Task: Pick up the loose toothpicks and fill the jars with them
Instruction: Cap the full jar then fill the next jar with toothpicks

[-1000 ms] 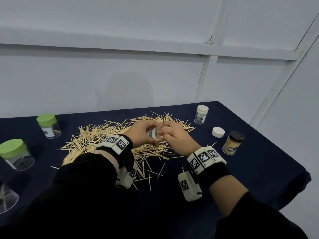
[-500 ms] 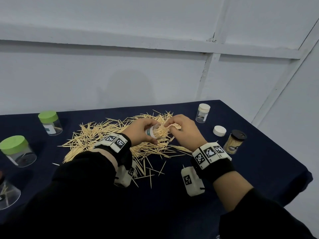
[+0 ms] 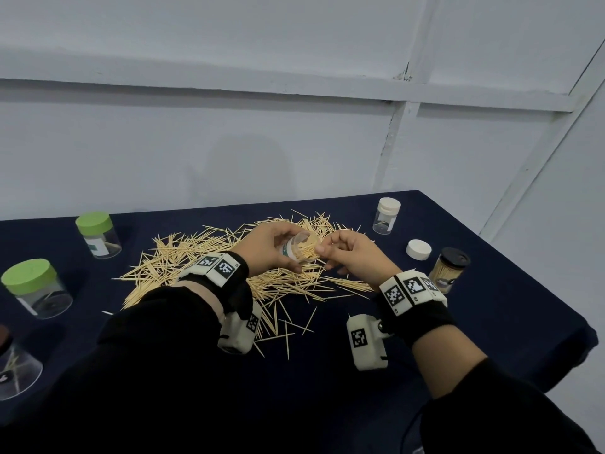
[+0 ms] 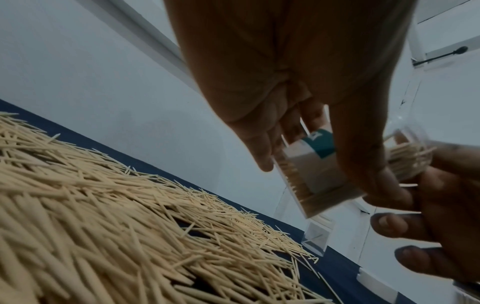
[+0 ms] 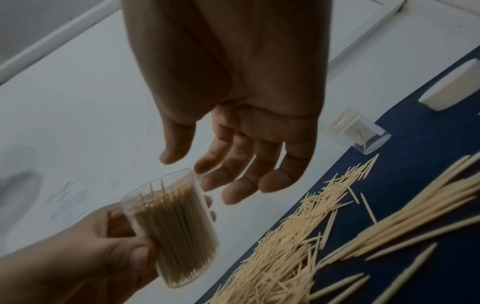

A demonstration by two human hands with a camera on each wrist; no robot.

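Observation:
A big pile of loose toothpicks [image 3: 196, 260] lies on the dark blue table [image 3: 491, 322]. Just above the pile, my left hand [image 3: 275, 247] grips a small clear jar [image 3: 299, 247] with a teal label. The jar is packed with toothpicks and its open mouth tilts up toward the right. In the right wrist view the jar [image 5: 176, 226] stands nearly full, with a few tips poking above the rest. My right hand [image 3: 330, 253] hovers beside the jar's mouth, fingers [image 5: 241, 174] loosely spread and holding nothing. The left wrist view shows the jar [image 4: 311, 170] from its base.
Two green-lidded jars [image 3: 98, 234] [image 3: 36, 290] and a clear jar [image 3: 16, 371] stand at the left. On the right are a white-capped jar [image 3: 387, 216], a loose white lid [image 3: 418, 249] and a full black-lidded jar [image 3: 448, 268]. The table's right edge is close behind them.
My right hand has let go at the jar's mouth and opened, drawing slightly right. The left hand has raised the jar a little and turned its mouth upward.

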